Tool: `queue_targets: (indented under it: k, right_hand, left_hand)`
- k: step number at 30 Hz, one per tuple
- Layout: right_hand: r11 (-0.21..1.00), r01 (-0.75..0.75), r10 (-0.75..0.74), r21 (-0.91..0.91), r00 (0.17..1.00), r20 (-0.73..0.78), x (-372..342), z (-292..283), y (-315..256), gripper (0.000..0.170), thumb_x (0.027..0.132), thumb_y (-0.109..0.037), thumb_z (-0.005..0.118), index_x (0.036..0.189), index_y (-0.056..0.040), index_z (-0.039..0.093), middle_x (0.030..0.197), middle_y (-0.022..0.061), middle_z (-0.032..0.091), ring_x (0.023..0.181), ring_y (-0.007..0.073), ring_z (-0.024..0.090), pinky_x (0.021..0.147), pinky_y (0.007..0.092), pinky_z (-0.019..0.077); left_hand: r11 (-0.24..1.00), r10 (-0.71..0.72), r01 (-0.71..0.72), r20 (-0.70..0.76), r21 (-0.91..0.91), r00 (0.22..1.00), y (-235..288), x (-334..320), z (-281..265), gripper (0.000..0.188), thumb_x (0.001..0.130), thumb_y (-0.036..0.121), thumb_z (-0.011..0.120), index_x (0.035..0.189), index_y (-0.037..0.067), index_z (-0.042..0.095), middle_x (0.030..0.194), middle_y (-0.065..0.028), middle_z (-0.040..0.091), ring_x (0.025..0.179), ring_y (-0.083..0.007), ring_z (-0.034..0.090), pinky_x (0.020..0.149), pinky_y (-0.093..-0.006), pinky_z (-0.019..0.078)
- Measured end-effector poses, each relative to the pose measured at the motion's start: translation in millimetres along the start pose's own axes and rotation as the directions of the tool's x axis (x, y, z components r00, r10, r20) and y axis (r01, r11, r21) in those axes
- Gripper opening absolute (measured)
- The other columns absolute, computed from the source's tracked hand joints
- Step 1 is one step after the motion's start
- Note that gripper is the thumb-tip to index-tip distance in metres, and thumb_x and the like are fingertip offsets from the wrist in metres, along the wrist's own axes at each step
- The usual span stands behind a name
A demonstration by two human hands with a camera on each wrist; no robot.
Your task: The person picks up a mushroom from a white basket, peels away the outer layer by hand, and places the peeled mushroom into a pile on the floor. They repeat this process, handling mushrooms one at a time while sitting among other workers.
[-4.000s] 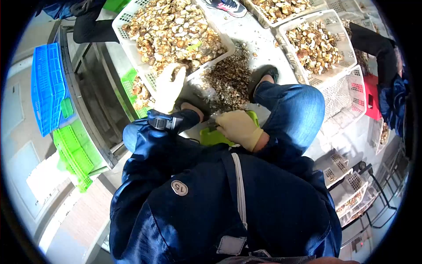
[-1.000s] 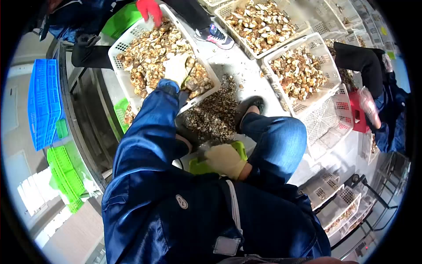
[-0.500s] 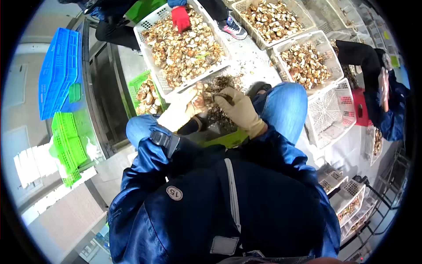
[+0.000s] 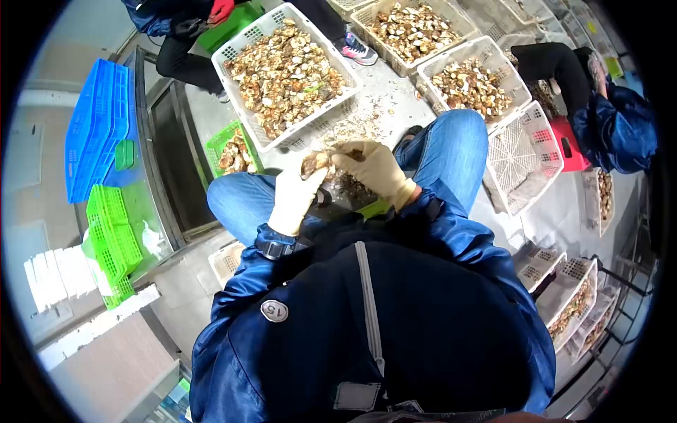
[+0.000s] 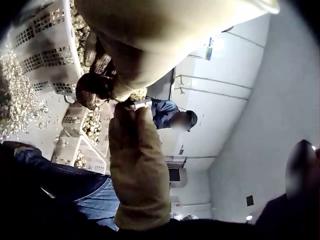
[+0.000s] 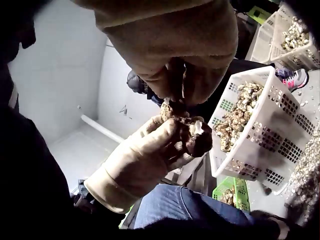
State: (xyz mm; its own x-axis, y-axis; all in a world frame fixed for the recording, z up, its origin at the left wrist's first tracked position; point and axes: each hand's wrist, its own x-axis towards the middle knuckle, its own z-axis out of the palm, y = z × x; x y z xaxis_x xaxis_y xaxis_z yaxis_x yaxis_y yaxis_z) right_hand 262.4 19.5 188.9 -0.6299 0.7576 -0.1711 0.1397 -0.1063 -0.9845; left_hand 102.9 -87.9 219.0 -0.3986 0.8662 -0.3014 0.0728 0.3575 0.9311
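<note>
Mushroom clump (image 4: pixel 315 164), head view: on the wearer's side of the white basket (image 4: pixel 316 117), likely for easy reach
Left hand (image 4: pixel 293 201), head view: grips the clump, apparently steadying it
Hands, left wrist view: close together, near the basket
Right hand (image 6: pixel 175 42), right wrist view: pinches a dark piece (image 6: pixel 175 75), unclear

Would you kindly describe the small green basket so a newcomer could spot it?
Start at the large white crate of mushrooms straight ahead. Left of it, just past the wearer's left knee, sits the basket, also holding mushrooms but smaller and green.
</note>
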Motion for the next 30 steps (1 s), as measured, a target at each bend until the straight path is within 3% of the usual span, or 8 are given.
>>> queue_targets:
  k: [4,6,12,17,20,24,28,30]
  right_hand:
    - [0.984,-0.175,0.176,-0.029,0.984,0.023,-1,-12,-4,0.030,0.091,-0.031,0.072,0.110,-0.0080,0.074,0.083,0.0053,0.074,0.068,0.0081,0.059,0.062,0.0256,0.0483]
    - [0.992,-0.057,0.067,-0.110,0.994,0.088,-4,-17,-5,0.033,0.091,-0.036,0.071,0.112,-0.0101,0.073,0.086,0.0049,0.074,0.069,0.0083,0.060,0.064,0.0270,0.0490]
    - [0.981,-0.108,0.127,-0.162,0.985,0.113,-7,-26,-31,0.039,0.091,-0.043,0.071,0.112,-0.0106,0.073,0.093,0.0050,0.073,0.078,0.0104,0.062,0.072,0.0284,0.0500]
    - [0.995,0.054,-0.071,0.081,0.969,0.238,-2,-25,-30,0.036,0.092,-0.035,0.072,0.111,-0.0044,0.070,0.093,0.0073,0.073,0.081,0.0130,0.063,0.074,0.0293,0.0514]
    - [0.999,-0.049,0.051,-0.013,0.983,0.175,-3,-32,-33,0.029,0.092,-0.027,0.072,0.110,-0.0041,0.070,0.089,0.0053,0.071,0.079,0.0111,0.062,0.071,0.0281,0.0510]
    - [0.984,-0.136,0.149,-0.112,0.982,0.115,-17,-29,-68,0.026,0.093,-0.026,0.070,0.107,-0.0044,0.071,0.088,0.0068,0.072,0.075,0.0131,0.061,0.069,0.0291,0.0510]
    - [0.986,0.132,-0.119,-0.099,0.985,0.127,1,-33,-11,0.026,0.092,-0.028,0.071,0.104,-0.0043,0.070,0.083,0.0023,0.070,0.072,0.0094,0.059,0.064,0.0285,0.0484]
    - [0.998,0.002,0.010,-0.061,0.982,0.187,-5,-34,-33,0.024,0.092,-0.026,0.070,0.103,-0.0042,0.070,0.082,0.0034,0.070,0.072,0.0101,0.059,0.065,0.0293,0.0486]
  left_hand:
    - [0.991,0.132,-0.132,-0.014,0.006,0.991,-13,0,0,0.031,0.088,0.001,0.068,0.118,-0.002,0.060,0.109,-0.0083,0.069,0.100,-0.0135,0.065,0.091,-0.0264,0.0511]
    - [0.973,0.218,-0.214,-0.039,0.084,0.975,-14,0,1,0.033,0.087,0.000,0.067,0.119,-0.002,0.062,0.108,-0.0091,0.070,0.100,-0.0148,0.066,0.090,-0.0269,0.0517]
    - [0.921,0.360,-0.347,-0.047,0.176,0.932,-21,4,-7,0.035,0.085,0.000,0.066,0.120,0.002,0.066,0.112,-0.0121,0.070,0.106,-0.0193,0.066,0.091,-0.0298,0.0517]
    - [0.657,0.632,-0.605,0.109,0.450,0.767,1,11,-11,0.030,0.085,0.000,0.064,0.115,0.001,0.068,0.117,-0.0143,0.070,0.109,-0.0251,0.067,0.093,-0.0343,0.0523]
    - [0.832,0.499,-0.480,0.005,0.278,0.867,3,7,-5,0.030,0.083,0.002,0.067,0.114,0.001,0.068,0.115,-0.0148,0.070,0.107,-0.0250,0.068,0.091,-0.0326,0.0529]
    - [0.856,0.423,-0.391,-0.024,0.337,0.906,-1,7,0,0.034,0.083,0.005,0.070,0.116,0.001,0.067,0.111,-0.0137,0.071,0.102,-0.0227,0.069,0.089,-0.0305,0.0532]
    - [0.913,0.333,-0.315,-0.029,0.260,0.942,0,3,3,0.034,0.086,0.006,0.069,0.120,0.001,0.065,0.108,-0.0130,0.071,0.099,-0.0190,0.068,0.087,-0.0293,0.0530]
    - [0.917,0.383,-0.378,-0.019,0.129,0.923,5,4,7,0.031,0.087,0.005,0.068,0.118,0.002,0.066,0.109,-0.0134,0.071,0.100,-0.0195,0.068,0.086,-0.0295,0.0531]
